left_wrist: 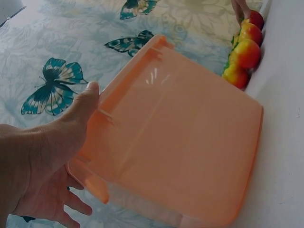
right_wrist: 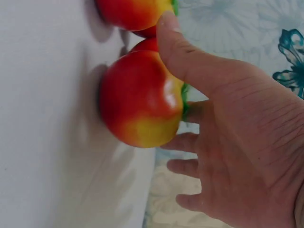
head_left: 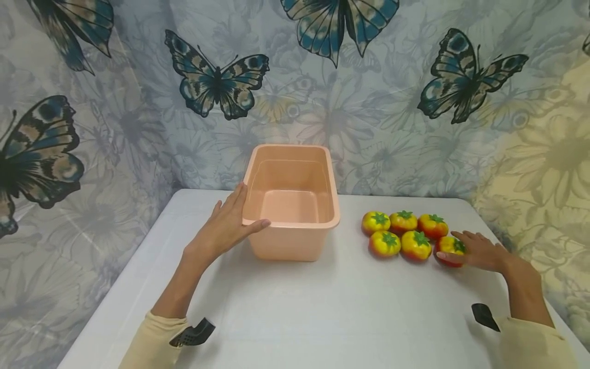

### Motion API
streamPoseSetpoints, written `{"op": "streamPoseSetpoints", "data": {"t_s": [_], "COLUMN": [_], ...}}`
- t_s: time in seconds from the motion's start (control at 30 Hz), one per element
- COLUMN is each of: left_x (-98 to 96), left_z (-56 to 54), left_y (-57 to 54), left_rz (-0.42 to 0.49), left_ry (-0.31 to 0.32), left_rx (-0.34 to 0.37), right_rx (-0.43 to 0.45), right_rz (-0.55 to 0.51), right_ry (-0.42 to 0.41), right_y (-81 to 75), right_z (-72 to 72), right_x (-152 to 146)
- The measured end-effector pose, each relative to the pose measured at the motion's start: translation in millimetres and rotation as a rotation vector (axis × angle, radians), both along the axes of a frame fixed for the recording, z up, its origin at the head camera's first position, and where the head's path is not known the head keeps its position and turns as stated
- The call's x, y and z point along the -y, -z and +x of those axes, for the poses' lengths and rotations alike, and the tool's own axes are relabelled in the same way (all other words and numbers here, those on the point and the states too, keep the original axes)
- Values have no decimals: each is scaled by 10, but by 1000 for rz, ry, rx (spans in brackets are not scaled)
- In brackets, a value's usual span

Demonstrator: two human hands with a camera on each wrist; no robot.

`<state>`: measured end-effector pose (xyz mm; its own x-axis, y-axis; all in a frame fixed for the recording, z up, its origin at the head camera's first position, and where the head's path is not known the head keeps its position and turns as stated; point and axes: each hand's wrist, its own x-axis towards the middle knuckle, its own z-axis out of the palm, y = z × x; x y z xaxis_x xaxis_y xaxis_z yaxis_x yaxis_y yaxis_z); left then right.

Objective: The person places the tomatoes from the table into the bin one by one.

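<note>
A peach-coloured plastic tub (head_left: 290, 241) stands upright on the white table, its bare inside floor showing. My left hand (head_left: 226, 220) rests against the tub's near left corner, thumb along the front rim and fingers stretched along the left side. In the left wrist view the thumb touches the tub's rim. Over at the right, my right hand (head_left: 484, 251) is at the nearest right tomato-like fruit (right_wrist: 140, 102), red and yellow with a green leafy top. Its thumb and extended fingers spread on either side of the fruit, which sits on the table; some fingertips are partly hidden behind it.
Several more such fruits (head_left: 384, 243) lie close together in two rows, right of the tub. Behind the white table (head_left: 295, 312) rises a wall covering (head_left: 369, 138) with butterflies and flowers. Black straps or mounts (head_left: 193, 333) stick out at both cuffs.
</note>
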<state>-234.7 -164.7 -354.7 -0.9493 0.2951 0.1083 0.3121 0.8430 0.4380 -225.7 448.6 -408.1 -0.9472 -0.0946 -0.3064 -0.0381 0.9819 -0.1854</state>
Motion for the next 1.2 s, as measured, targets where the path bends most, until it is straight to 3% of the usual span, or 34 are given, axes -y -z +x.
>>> {"op": "streamPoseSetpoints", "data": {"t_s": [0.13,0.33,0.5,0.83,0.97,1.2], "left_x": [5,-9,1,-8,-8,-12], "left_z": [0,-10,0,-19,-8,-1], "left_y": [-11,-14,-10,29,37,40], "left_rz": [10,31,33,41,41,46], "left_ry": [-4,-1,-6,-6,-8,-12], "left_rx": [11,16,9,-3,-7,-11], "right_rx": [-11,-12,-83,-258,-309,-418], "right_rz": [23,-30,-92,-154,-200,-251], "right_ry": [-14,-33,-66,-78,-57,53], "right_y": [8,-21,-84,-384,-468,-643], "right_z": [-1,34,39,112,124,117], "right_x": [9,28,12,152,298,584]}}
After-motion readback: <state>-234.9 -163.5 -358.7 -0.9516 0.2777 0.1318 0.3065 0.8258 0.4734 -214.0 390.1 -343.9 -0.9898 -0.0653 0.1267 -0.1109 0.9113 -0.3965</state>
